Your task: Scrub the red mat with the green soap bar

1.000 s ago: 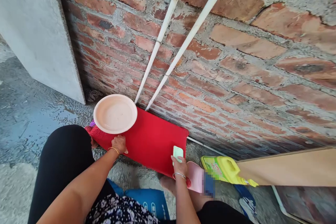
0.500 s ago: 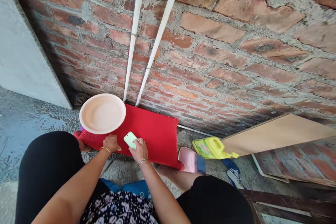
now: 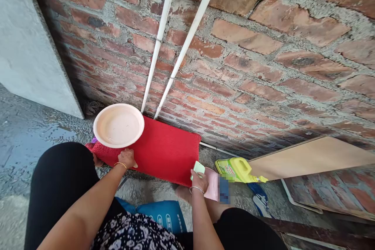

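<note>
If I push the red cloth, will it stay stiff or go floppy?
The red cloth probably bends and bunches; its left end looks rumpled. It's likely not slippery, given the fuzzy edges. The basin over its left end may drag along.

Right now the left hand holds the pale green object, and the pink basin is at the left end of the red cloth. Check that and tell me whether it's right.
Not quite: the head view shows the right hand holding the pale green object. The pink basin is indeed at the left end of the red cloth.
</note>
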Tool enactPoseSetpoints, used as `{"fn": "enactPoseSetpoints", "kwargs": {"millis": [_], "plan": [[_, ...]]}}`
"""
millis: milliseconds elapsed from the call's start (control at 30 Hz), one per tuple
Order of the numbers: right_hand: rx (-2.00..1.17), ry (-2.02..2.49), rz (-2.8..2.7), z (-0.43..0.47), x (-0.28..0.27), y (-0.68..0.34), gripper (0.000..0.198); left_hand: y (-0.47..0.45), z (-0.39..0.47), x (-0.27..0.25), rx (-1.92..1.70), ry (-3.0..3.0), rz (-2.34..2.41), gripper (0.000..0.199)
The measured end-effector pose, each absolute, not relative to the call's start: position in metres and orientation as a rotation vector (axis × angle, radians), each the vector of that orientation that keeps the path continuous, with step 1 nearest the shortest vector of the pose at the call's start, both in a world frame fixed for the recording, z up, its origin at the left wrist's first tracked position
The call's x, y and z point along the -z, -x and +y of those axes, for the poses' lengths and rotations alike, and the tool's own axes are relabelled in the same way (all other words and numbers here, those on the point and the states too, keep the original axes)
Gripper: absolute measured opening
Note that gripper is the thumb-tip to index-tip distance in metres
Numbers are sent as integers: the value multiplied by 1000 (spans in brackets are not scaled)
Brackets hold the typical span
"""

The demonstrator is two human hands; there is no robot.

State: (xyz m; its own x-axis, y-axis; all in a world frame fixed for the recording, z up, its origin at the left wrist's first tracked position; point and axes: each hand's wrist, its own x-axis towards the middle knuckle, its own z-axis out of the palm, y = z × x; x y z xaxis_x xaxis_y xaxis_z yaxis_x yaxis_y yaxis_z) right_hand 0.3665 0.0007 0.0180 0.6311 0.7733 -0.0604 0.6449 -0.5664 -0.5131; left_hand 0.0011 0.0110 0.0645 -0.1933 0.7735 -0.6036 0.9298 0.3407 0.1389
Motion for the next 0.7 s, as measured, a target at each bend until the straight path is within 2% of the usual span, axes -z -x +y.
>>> {"fn": "enactPoseSetpoints", "kwargs": {"millis": [100, 233, 367, 700], "plan": [[-419, 2290, -1326, 4, -21, -312, 34, -1, 11, -64, 337, -1487, 2024, 66], [-540, 1955, -1856, -3, -23, -229, 29, 0, 10, -64, 331, -1482, 2025, 68], [-575, 1885, -2058, -12, -24, -216, 29, 0, 9, -64, 318, -1494, 2022, 68], [-461, 2483, -1126, -6, -24, -346, 33, -2, 13, -67, 319, -1411, 2033, 70]]}}
